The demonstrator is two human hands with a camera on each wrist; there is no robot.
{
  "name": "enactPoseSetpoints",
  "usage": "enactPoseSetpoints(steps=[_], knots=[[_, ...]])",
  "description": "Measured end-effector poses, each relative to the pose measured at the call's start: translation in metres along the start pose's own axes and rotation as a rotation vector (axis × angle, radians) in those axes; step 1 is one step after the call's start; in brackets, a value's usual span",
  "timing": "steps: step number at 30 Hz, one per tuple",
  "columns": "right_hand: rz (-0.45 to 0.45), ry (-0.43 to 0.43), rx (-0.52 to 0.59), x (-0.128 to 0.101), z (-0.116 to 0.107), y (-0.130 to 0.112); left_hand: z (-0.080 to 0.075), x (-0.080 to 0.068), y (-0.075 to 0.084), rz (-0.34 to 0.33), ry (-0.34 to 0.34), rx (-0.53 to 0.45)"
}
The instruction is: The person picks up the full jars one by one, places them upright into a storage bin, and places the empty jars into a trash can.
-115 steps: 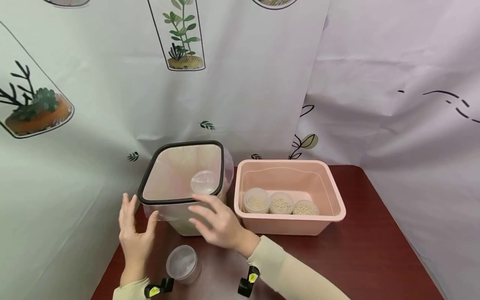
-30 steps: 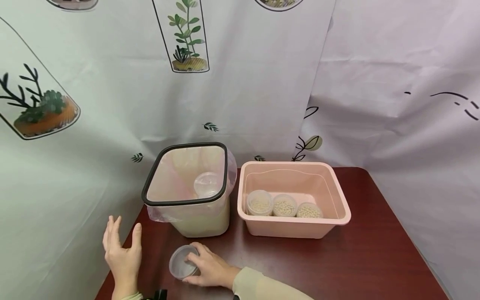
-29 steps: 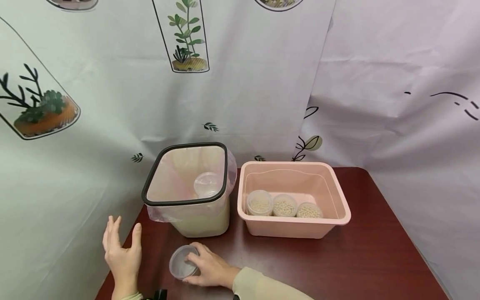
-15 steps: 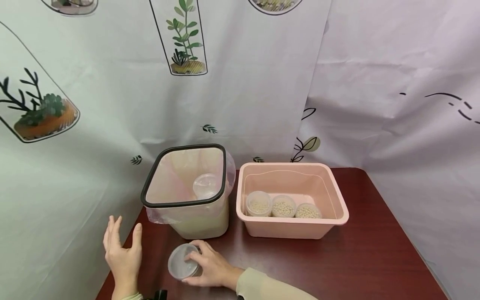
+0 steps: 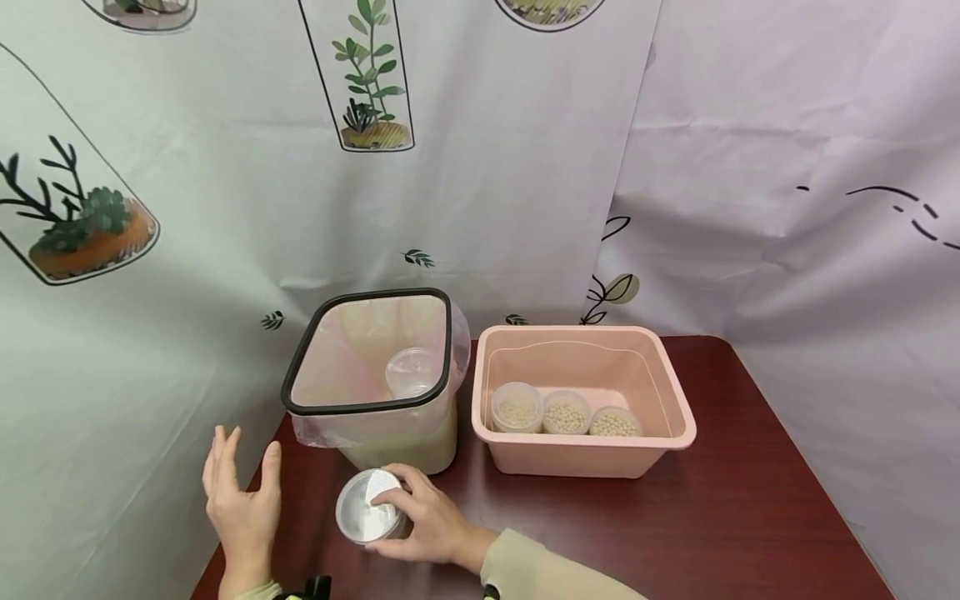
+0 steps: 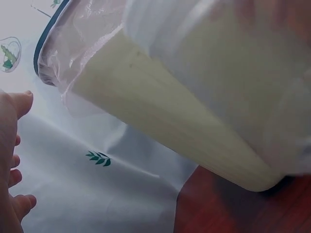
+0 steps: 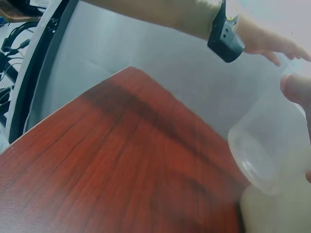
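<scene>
Head view: Where the near left part of the table (image 5: 750,533) is seen, a clear plastic cup (image 5: 369,517) is held tipped by the right hand (image 5: 423,527), fingers curled round its rim.
Left hand (image 5: 242,508): is kept spread and flat, nothing held, left of the cup and apart from it.
Bin (image 5: 375,379): is lined with a thin bag and stands just beyond the cup; a second clear cup (image 5: 410,372) is seen inside.
Pink tub (image 5: 585,400): is set right of the bin, with three bead-filled cups (image 5: 566,413) along its near wall.
Left wrist view: only the fingertips (image 6: 14,160) are shown, relaxed, beside the bin's cream wall (image 6: 170,131).
Right wrist view: the cup (image 7: 265,155) is seen lifted off the table (image 7: 112,170), one fingertip (image 7: 296,90) pressed to its rim.
</scene>
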State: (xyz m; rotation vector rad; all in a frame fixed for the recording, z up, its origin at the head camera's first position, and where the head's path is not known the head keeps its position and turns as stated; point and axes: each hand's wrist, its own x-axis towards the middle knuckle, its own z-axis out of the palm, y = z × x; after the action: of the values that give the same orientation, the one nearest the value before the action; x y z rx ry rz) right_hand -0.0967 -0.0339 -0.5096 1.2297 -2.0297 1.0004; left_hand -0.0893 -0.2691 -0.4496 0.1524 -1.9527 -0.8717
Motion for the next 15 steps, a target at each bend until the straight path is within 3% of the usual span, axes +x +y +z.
enactPoseSetpoints(steps=[6, 15], knots=[[-0.026, 0.073, 0.035, 0.009, -0.011, -0.002, 0.001, 0.005, 0.004, 0.015, -0.018, -0.008], [-0.048, 0.11, 0.102, 0.023, -0.028, -0.003, 0.005, 0.014, 0.01, 0.018, -0.043, -0.01]])
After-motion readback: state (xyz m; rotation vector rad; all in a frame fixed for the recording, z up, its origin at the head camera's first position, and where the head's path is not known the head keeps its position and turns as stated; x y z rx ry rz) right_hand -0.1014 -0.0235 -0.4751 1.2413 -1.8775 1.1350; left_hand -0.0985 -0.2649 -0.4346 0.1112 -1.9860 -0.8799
